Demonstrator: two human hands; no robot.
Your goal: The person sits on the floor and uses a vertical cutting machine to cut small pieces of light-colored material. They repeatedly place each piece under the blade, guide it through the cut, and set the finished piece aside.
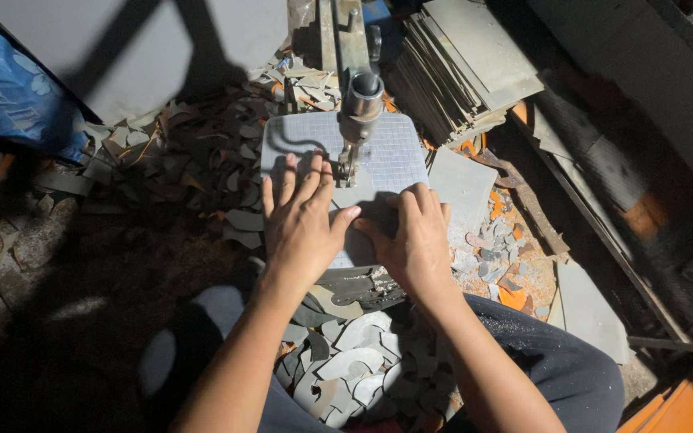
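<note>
Both hands press flat, fingers spread, gripping nothing: left hand (302, 216) and right hand (411, 236) lie palm-down on a grey sheet (378, 152) with a faint grid pattern.

Head view: sheet rests on the small machine table, under the metal cutting head (360, 104) of a vertical saw-like tool; the blade comes down just ahead of the fingertips, between the two hands. Thumbs nearly touch.

Surroundings: dim workspace, hard light from above, strong shadows on a pale panel (122, 40) at top left. Floor is littered with curved grey offcuts (202, 152) left of the machine. More rounded cut pieces (346, 369) heap in the person's lap, between the forearms. Stack of flat grey sheets (459, 64) leans at upper right. Crumbs and orange chips (499, 256) lie right of the hands. Blue patterned bag (10, 88) sits at far left.
</note>
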